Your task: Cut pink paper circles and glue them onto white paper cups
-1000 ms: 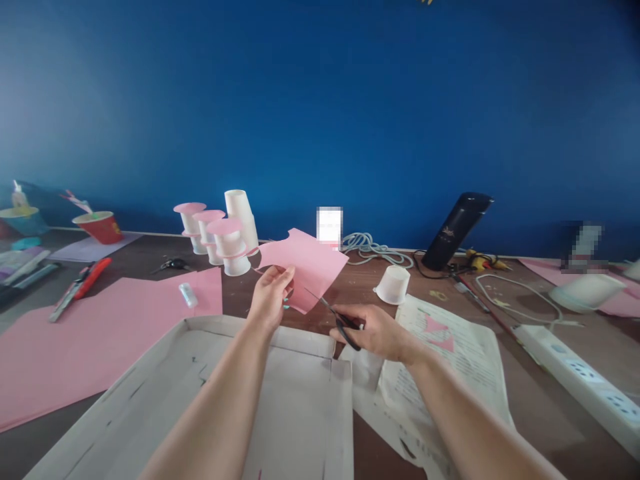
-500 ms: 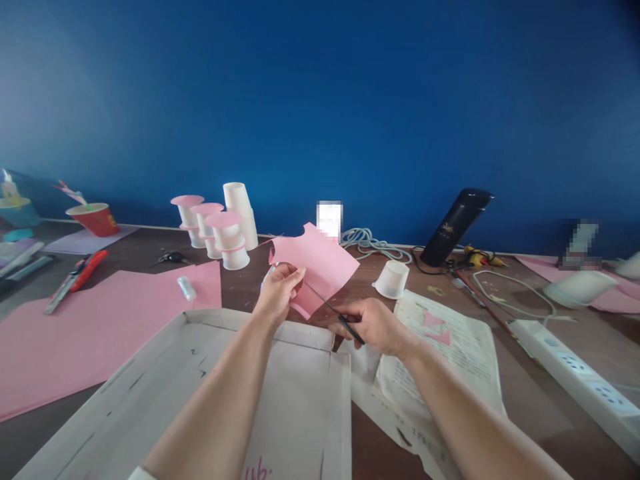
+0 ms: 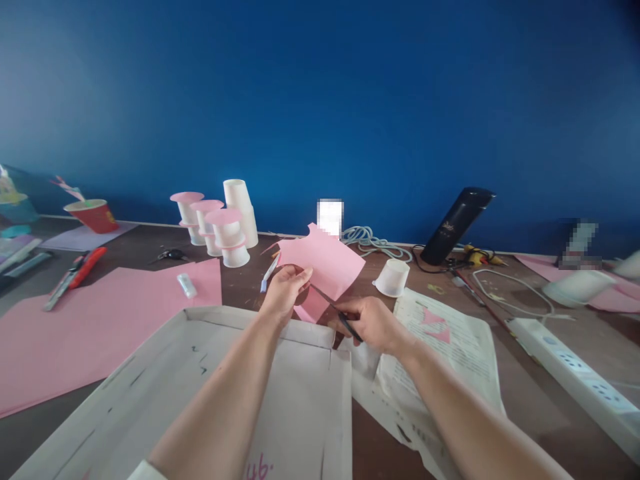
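Note:
My left hand (image 3: 283, 291) pinches the near left edge of a pink paper piece (image 3: 330, 263), holding it up above the table. My right hand (image 3: 371, 323) grips black-handled scissors (image 3: 336, 311); their blades reach into the paper's lower edge. A cut flap of the pink paper hangs down between my two hands. Both hands hover just beyond the far rim of a flattened white cardboard tray (image 3: 280, 327).
A large pink sheet (image 3: 100, 320) lies left with a glue stick (image 3: 187, 285). White cups with pink discs (image 3: 220, 223) stand behind; another white cup (image 3: 393, 277) is upside down. A printed paper (image 3: 450, 347), power strip (image 3: 570, 373), cables, dark cylinder (image 3: 457, 223) and red cup (image 3: 95, 215) surround.
The scissors have worked further into the pink paper, and the sheet has turned clockwise. A lower flap now hangs down. My hands have drawn slightly closer together.

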Motion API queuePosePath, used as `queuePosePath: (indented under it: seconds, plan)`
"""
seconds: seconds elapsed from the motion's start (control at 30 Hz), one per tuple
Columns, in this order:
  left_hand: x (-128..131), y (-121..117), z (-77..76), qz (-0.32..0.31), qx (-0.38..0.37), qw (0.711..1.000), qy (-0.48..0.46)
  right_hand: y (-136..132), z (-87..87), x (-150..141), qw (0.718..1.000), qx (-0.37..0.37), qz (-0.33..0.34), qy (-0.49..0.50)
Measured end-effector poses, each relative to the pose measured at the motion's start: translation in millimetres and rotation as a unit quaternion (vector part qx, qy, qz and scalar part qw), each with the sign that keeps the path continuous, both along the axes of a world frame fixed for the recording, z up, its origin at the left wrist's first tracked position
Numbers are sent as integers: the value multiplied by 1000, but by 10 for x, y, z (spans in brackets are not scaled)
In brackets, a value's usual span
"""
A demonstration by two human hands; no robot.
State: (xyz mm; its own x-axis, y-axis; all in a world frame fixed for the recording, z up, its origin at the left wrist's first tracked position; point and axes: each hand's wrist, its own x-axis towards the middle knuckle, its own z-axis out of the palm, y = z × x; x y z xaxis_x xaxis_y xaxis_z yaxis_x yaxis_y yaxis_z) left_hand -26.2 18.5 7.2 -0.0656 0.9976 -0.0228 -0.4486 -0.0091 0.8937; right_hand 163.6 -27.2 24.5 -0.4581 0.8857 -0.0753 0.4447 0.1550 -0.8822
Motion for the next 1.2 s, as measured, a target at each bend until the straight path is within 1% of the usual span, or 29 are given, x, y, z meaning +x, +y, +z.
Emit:
queuePosePath:
  seconds: [0.1, 0.17, 0.23, 0.27, 0.4, 0.5, 0.57, 0.6, 0.7, 0.8, 0.87, 0.97, 1.1, 1.2]
  plan:
    - [-25, 20, 10, 63, 3, 998, -12, 12, -30, 23, 999, 20, 6, -33]
    - [-53, 37, 16, 112, 6, 993, -44, 29, -50, 39, 998, 24, 7, -49]
    - [-82, 48, 28, 138, 8, 986, -91, 45, -59, 50, 999, 20, -1, -47]
    - [-94, 50, 36, 141, 11, 983, -114, 52, -56, 51, 999, 11, -4, -35]
    - [-104, 40, 84, 137, 14, 971, -196, 65, -17, 30, 996, -67, -21, 59]
    - [-74, 16, 133, 134, -11, 961, -240, 79, -13, 9, 982, -98, -83, 140]
    - [-45, -7, 162, 109, -16, 960, -257, 91, -34, 8, 969, -111, -123, 184]
    - [-29, -18, 172, 92, -16, 960, -263, 94, -46, 8, 963, -121, -133, 202]
    - [18, -39, 165, 59, -38, 962, -264, 82, -66, -4, 949, -158, -127, 243]
    - [59, -31, 111, 52, -68, 967, -242, 38, -62, -58, 943, -181, -99, 261]
    - [78, -15, 66, 57, -67, 971, -223, 4, -63, -107, 943, -178, -86, 266]
    - [91, 6, 8, 69, -52, 973, -212, -35, -79, -172, 946, -152, -79, 274]
    - [87, 25, -51, 63, -31, 976, -208, -61, -89, -212, 949, -117, -94, 276]
    - [82, 30, -72, 55, -18, 977, -204, -63, -66, -217, 949, -102, -114, 275]
